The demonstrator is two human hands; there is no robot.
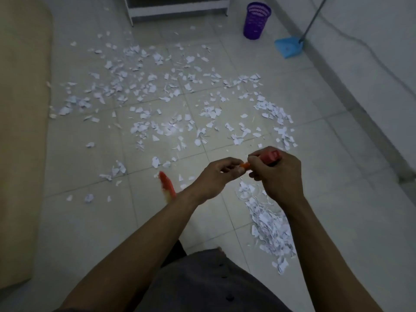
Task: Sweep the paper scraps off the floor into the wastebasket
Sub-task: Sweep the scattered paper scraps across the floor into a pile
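Observation:
White paper scraps (171,91) lie scattered over the tiled floor, and a denser heap (271,228) sits near my right side. The purple mesh wastebasket (256,20) stands upright far ahead, apart from the scraps. My right hand (278,174) grips the red top end of a broom handle (271,156). My left hand (216,179) is curled round the thin orange shaft just beside it. The broom's red and pale head (167,188) shows blurred low over the floor, left of my left forearm.
A blue dustpan (289,47) with a long grey handle leans at the right wall, next to the wastebasket. A beige cushioned edge (22,131) runs along the left. White furniture (177,11) stands at the back. A cable trails along the raised right ledge.

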